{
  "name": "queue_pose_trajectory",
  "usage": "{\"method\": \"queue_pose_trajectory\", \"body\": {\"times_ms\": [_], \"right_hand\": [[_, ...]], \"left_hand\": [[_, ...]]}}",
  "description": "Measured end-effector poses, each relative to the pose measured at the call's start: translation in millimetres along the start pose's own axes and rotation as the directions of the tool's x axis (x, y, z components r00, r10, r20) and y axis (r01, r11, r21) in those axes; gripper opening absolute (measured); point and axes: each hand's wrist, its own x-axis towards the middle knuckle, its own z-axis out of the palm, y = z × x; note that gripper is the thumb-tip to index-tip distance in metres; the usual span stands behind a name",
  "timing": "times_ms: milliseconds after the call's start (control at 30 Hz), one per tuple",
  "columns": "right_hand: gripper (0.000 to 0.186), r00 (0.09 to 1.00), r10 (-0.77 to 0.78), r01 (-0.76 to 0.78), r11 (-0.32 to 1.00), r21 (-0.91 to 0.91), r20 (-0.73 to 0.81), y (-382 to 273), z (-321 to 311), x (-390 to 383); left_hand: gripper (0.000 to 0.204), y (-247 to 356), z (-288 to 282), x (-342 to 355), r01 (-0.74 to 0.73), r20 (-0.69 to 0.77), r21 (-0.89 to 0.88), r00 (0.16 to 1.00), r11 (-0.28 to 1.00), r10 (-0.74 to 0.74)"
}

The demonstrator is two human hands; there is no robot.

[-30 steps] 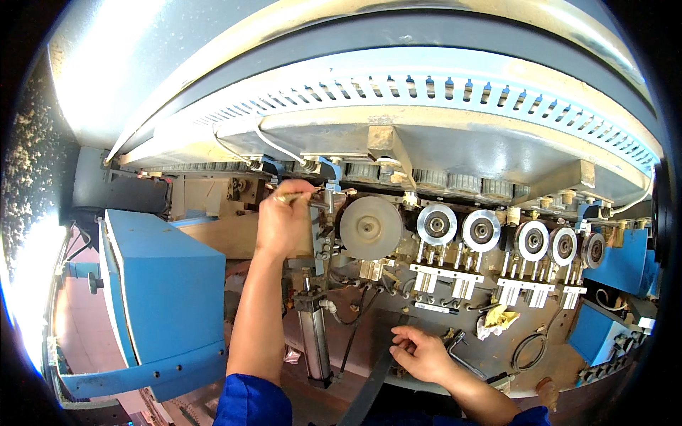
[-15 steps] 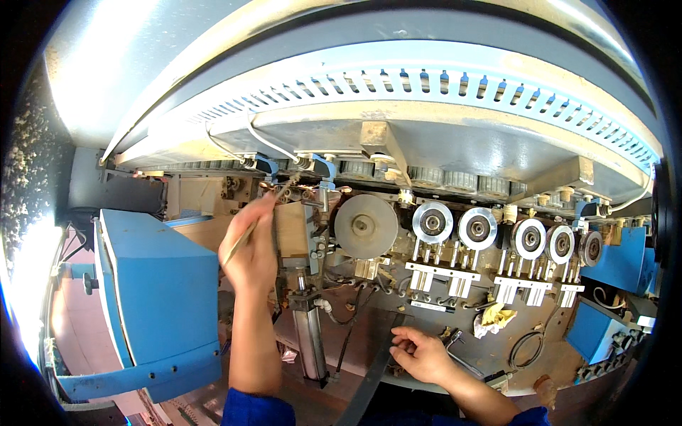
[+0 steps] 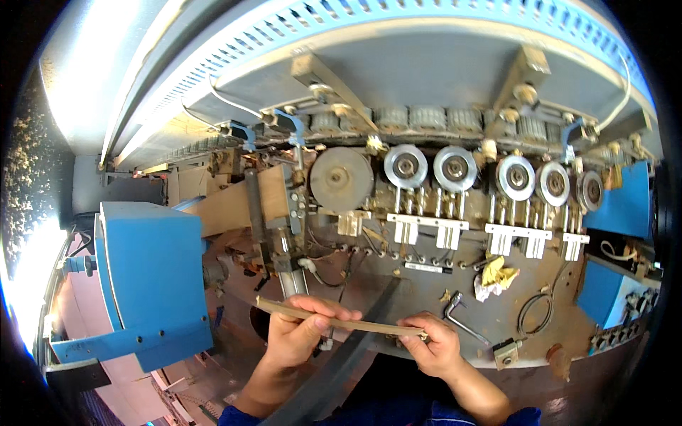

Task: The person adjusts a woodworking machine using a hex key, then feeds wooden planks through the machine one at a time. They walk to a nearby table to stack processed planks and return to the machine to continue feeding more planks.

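Note:
A thin, narrow wooden strip (image 3: pixel 369 326) spans both of my hands, close in front of me and above the machine's dark front rail (image 3: pixel 355 348). My left hand (image 3: pixel 298 334) grips it toward its left end, thumb on the near side and fingers on the far side. At its right end my right hand (image 3: pixel 435 343) pinches it between thumb and fingers. Beyond the hands stands a row of machine wheels: a large grey disc (image 3: pixel 341 179) at the left and several smaller silver-rimmed rollers (image 3: pixel 406 167) to its right.
A blue machine housing (image 3: pixel 153 277) stands on the left, and a blue box (image 3: pixel 612 280) at the right. A socket wrench (image 3: pixel 465 323), a crumpled yellow cloth (image 3: pixel 499 273) and a coiled cable (image 3: pixel 534 316) lie on the machine bed. Above runs a slotted light-blue rail (image 3: pixel 270 28).
My left hand has come back from the machine rollers toward me with the wooden strip. My right hand, empty before, now holds the strip's other end. The view has shifted.

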Motion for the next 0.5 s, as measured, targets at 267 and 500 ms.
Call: {"method": "queue_pose_trajectory", "body": {"times_ms": [267,500], "right_hand": [[0.017,0.987,0.159,-0.154,0.980,0.125,-0.031,-1.8,-0.7,-50.5],[0.017,0.911,0.343,-0.260,0.908,0.327,-0.229,34.3,-12.8,-125.0]], "left_hand": [[0.018,-17.6,2.4,-46.6,-0.002,-0.038,0.016,0.999,1.000,0.003],[0.042,-64.0,-16.0,-132.7,-0.265,-0.454,-0.001,0.859,0.964,0.236]]}}
